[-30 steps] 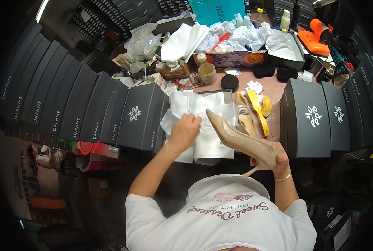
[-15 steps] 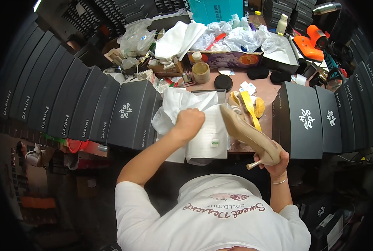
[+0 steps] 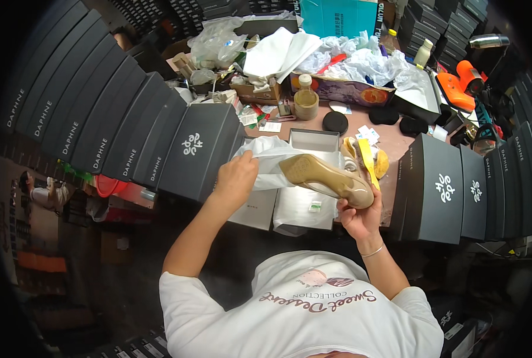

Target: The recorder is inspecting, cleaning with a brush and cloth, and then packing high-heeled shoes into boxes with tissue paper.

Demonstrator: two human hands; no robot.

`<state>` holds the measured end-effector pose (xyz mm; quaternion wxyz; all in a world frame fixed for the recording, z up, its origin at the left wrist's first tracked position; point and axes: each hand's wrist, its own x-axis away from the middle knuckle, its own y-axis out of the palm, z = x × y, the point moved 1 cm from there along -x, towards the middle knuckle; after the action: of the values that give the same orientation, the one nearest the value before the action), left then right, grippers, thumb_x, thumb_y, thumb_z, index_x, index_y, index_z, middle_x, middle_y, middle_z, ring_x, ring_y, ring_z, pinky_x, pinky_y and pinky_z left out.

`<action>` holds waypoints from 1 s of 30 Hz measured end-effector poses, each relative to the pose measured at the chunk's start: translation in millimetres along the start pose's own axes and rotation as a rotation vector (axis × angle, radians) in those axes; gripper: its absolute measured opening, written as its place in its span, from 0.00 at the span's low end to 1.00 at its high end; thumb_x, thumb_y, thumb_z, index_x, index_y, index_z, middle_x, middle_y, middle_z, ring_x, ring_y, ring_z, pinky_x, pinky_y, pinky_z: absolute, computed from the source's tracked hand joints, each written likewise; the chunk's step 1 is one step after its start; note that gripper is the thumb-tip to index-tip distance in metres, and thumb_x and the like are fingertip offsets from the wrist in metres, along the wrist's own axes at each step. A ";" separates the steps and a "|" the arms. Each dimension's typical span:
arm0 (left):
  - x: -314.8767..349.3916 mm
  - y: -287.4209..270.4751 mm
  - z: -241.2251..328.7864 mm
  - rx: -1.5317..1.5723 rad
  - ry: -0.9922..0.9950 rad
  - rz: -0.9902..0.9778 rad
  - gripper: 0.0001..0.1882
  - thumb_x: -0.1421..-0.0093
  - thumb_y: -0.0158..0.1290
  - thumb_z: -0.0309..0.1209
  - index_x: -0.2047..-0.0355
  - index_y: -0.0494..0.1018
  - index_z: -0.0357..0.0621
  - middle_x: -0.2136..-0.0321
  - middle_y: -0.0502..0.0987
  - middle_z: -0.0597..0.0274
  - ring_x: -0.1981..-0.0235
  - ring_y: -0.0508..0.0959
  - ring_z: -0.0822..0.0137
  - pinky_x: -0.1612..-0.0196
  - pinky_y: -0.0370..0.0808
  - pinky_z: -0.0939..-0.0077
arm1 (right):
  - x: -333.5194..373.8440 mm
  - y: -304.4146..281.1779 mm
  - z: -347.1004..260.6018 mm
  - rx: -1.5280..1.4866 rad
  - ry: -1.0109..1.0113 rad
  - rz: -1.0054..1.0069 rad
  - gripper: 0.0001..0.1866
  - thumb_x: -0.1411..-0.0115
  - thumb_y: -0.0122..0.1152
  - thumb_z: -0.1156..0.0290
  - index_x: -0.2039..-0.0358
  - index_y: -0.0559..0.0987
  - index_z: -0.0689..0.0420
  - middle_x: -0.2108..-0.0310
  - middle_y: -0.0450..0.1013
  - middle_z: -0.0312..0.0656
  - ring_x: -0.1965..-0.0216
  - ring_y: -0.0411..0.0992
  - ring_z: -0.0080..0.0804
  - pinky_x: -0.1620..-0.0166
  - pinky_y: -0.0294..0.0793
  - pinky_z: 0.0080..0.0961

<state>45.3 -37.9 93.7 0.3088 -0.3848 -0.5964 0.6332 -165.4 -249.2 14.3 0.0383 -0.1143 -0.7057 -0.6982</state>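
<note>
My right hand [image 3: 361,216] grips a beige high-heeled shoe [image 3: 322,174] by its heel end. The shoe lies tilted with its sole up and its toe pointing left. Pinched in my left hand [image 3: 237,177] is the edge of a sheet of white tissue paper [image 3: 266,164], and the shoe's toe meets this sheet. Under both hands stands an open shoe box [image 3: 315,141] with white wrapping [image 3: 299,206] and a small green-and-white label. A grey panel, perhaps its lid [image 3: 251,209], lies at its left.
Dark shoe boxes stand in rows at left [image 3: 200,149] and right [image 3: 436,185]. Behind are a jar with a white cap [image 3: 306,101], round black pads [image 3: 335,123], a yellow strip [image 3: 367,158], crumpled paper [image 3: 361,56] and an orange tool [image 3: 457,89].
My right hand has brought the shoe left over the box and turned its sole up. My left hand has moved left and lifted the tissue paper toward the toe. The whole view has shifted slightly.
</note>
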 end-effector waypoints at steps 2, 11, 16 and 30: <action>0.1 2.8 3.6 0.105 0.013 0.014 0.10 0.51 0.51 0.19 0.67 0.70 0.36 0.56 0.71 0.53 0.65 0.78 0.50 0.63 0.76 0.60 | 10.1 -7.6 -1.6 -0.032 0.011 -0.023 0.29 0.42 0.52 0.46 0.46 0.70 0.52 0.53 0.70 0.44 0.63 0.68 0.36 0.71 0.76 0.16; 2.7 -15.8 44.5 0.512 0.153 0.081 0.36 0.54 0.48 0.17 0.40 0.57 0.33 0.38 0.58 0.42 0.58 0.77 0.46 0.58 0.77 0.60 | 10.2 4.4 -1.3 0.026 0.033 -0.125 0.32 0.42 0.53 0.45 0.44 0.69 0.54 0.52 0.69 0.47 0.63 0.70 0.41 0.65 0.79 0.24; 11.7 -32.4 94.8 0.699 0.342 0.176 0.42 0.54 0.47 0.16 0.35 0.52 0.36 0.36 0.55 0.44 0.55 0.76 0.46 0.57 0.77 0.63 | -3.9 55.5 49.0 0.401 -0.325 -0.028 0.32 0.42 0.60 0.56 0.41 0.64 0.60 0.47 0.67 0.46 0.45 0.67 0.37 0.41 0.68 0.36; 33.5 104.6 75.3 0.766 -0.276 0.331 0.23 0.51 0.49 0.18 0.52 0.70 0.33 0.55 0.74 0.47 0.59 0.77 0.48 0.57 0.75 0.65 | 15.9 18.1 24.9 0.505 -0.189 0.007 0.34 0.43 0.55 0.53 0.40 0.62 0.58 0.49 0.68 0.47 0.53 0.72 0.45 0.60 0.77 0.30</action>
<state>-29.2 -58.6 -14.6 0.2411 -0.2446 -0.2845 0.8950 -174.4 -222.7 34.8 0.0021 -0.1683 -0.8576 -0.4860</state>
